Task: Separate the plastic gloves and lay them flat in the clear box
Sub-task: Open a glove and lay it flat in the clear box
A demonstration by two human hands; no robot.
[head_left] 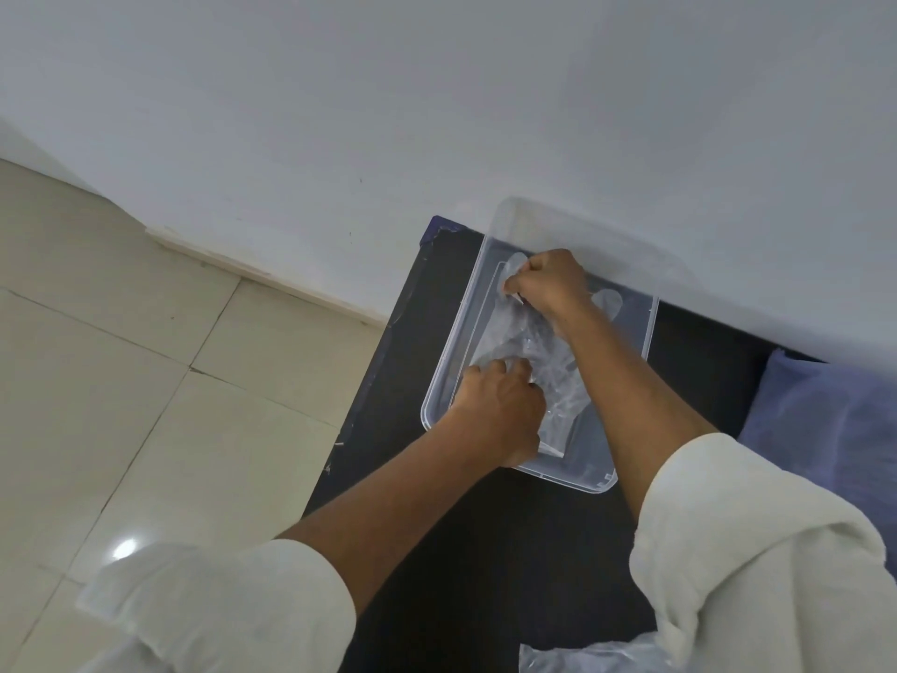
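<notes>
— Clear plastic everywhere: where exactly is the clear box?

— On the black desk, at its far edge against the white wall, nearer the far left corner than the right.

— And the plastic gloves?

— One plastic glove lies inside the box on its floor, crinkled in the middle, with a finger tip reaching toward the far left corner of the box. More thin plastic sits at the desk's near edge, apart from the box; I cannot tell how many pieces it is.

— What are the hands doing?

— Both are inside the box. The left hand is at the near left part, fingers curled down onto the glove; its grip is closed, but whether it pinches the film or only presses it I cannot tell. The right hand is at the far side, its grip pinched closed on the glove's far tip.

— Anything else?

— White sleeves are rolled up on both forearms, a blue cloth lies on the desk's right side, and pale floor tiles show left of the desk.
</notes>
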